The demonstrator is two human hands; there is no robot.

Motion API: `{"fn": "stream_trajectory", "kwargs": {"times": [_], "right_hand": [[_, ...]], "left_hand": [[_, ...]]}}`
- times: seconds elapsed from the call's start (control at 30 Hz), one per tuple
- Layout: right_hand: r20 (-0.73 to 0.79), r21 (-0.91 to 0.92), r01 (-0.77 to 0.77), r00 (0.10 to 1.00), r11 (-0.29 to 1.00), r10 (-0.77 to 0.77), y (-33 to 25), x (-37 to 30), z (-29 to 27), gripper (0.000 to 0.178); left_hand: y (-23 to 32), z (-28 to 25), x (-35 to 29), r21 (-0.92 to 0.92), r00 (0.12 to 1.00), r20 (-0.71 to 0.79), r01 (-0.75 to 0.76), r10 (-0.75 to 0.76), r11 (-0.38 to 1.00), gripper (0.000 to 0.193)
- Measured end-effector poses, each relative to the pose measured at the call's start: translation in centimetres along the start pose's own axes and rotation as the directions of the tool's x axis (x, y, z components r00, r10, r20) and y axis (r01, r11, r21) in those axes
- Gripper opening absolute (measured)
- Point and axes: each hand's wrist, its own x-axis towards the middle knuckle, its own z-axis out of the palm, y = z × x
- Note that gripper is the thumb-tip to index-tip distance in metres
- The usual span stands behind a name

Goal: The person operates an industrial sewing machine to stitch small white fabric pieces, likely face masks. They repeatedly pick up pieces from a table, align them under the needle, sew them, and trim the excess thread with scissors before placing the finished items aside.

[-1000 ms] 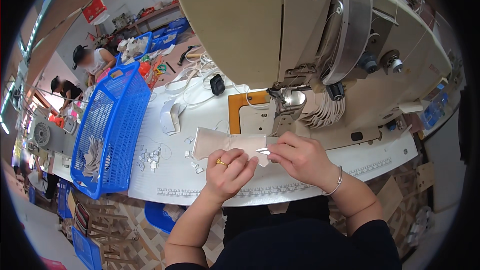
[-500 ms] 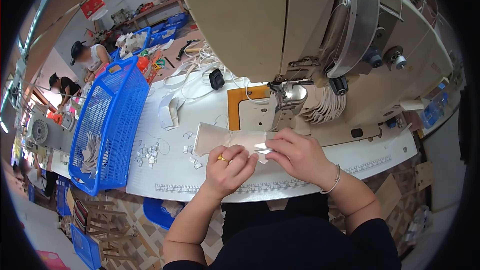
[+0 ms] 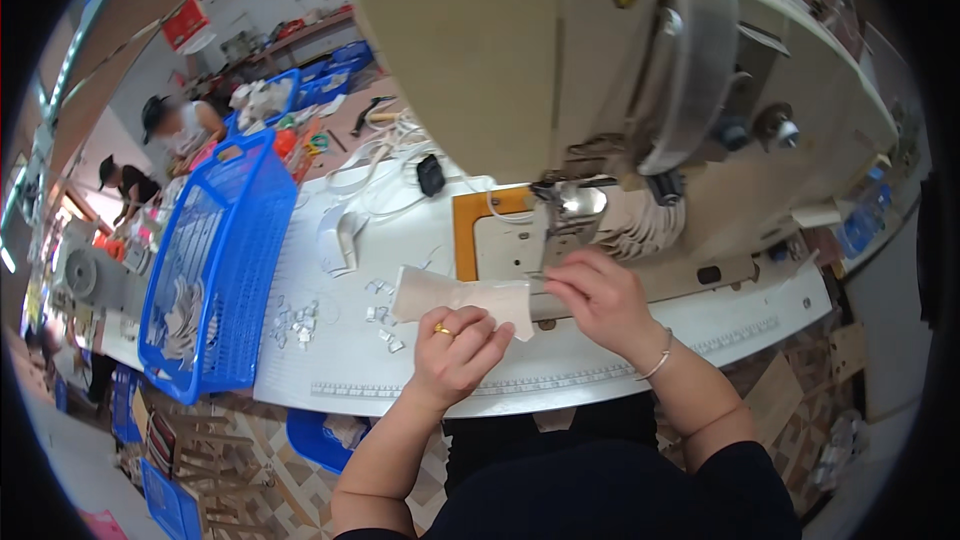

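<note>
My left hand [image 3: 458, 350], a ring on one finger, is closed on the lower edge of a pale beige shoe-upper-like piece [image 3: 435, 295] above the white table. Just to its right, my right hand [image 3: 608, 308] pinches small metal thread snips [image 3: 537, 277]. Their tips point left at the piece's right end, and the fingers hide most of the handle. Whether the tips touch the piece I cannot tell. Beyond both hands stands a sewing machine [image 3: 460, 50], its presser area [image 3: 575, 208] close behind my right hand.
Several small shiny buckle-like pieces [image 3: 300, 320] lie left of my hands. A tall blue basket [image 3: 215, 270] stands at the table's left. An orange guide [image 3: 466, 240], white straps [image 3: 650, 225] and a curved white piece [image 3: 338, 240] surround the machine bed. Two co-workers [image 3: 185, 130] sit farther left.
The snips have turned and moved slightly up and right with my right hand, off the middle of the piece. My left hand keeps its grip on the piece.
</note>
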Motion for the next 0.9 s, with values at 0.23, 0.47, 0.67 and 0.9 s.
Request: {"fn": "stream_trajectory", "kwargs": {"times": [0.23, 0.47, 0.67, 0.9], "right_hand": [[-0.105, -0.039, -0.091, 0.991, 0.995, 0.086, 2.0, -2.0, -1.9, 0.017], [-0.117, -0.049, -0.27, 0.958, 0.962, 0.262, 3.8, -5.6, -3.9, 0.019], [-0.319, -0.064, -0.43, 0.864, 0.901, 0.39, 7.6, -6.5, -5.2, 0.022], [-0.248, -0.005, -0.547, 0.812, 0.837, 0.529, 11.3, -0.7, -4.9, 0.027]], "left_hand": [[-14.7, -0.5, -2.8, -0.406, 0.341, -0.059, 0.851, -0.938, 0.334, 0.027], [-34.4, 2.7, -12.2, -0.209, 0.049, 0.08, 0.977, -0.996, 0.031, 0.063], [-31.9, 8.5, -12.3, 0.247, 0.295, 0.112, 0.917, -0.949, 0.314, 0.081], [-28.3, 5.9, -8.3, 0.227, 0.558, 0.054, 0.801, -0.828, 0.554, 0.062]]}}
